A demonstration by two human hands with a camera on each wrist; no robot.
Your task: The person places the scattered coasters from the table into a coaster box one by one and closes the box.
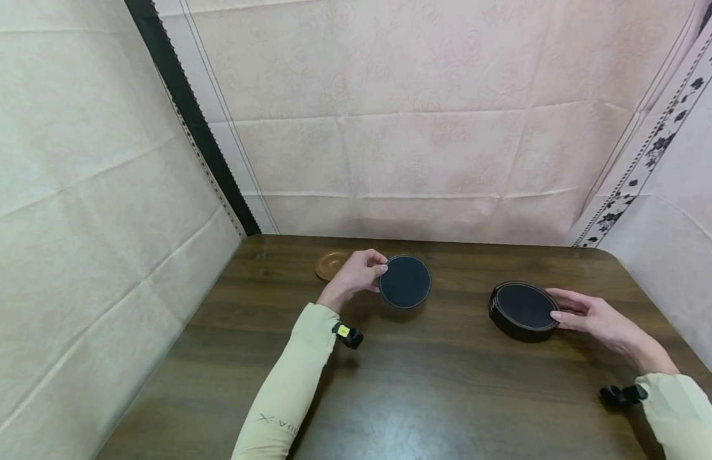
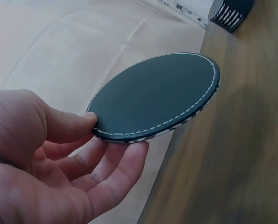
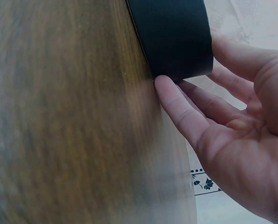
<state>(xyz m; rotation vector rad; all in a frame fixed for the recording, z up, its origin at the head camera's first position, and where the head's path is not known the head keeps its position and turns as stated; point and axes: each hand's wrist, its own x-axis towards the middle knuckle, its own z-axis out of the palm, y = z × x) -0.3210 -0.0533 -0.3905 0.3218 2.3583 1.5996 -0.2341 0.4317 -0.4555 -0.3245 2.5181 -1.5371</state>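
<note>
My left hand [image 1: 360, 273] pinches a round dark coaster [image 1: 405, 282] by its near edge, thumb on top and fingers underneath. In the left wrist view the coaster [image 2: 160, 95] shows white stitching round its rim and a pale patterned underside. It is held above the table, its shadow falling on the wood. At the right, my right hand [image 1: 597, 317] grips the side of a round black coaster holder [image 1: 519, 332], which has a dark stitched disc at its top. The right wrist view shows the holder's plain black wall [image 3: 176, 42] between the thumb and fingers.
Behind the left hand, near the back edge, lies a round brown wooden disc [image 1: 331, 264]. The brown wooden table [image 1: 424, 383] is bounded by pale cloth hangings [image 1: 424, 160] at the back and both sides.
</note>
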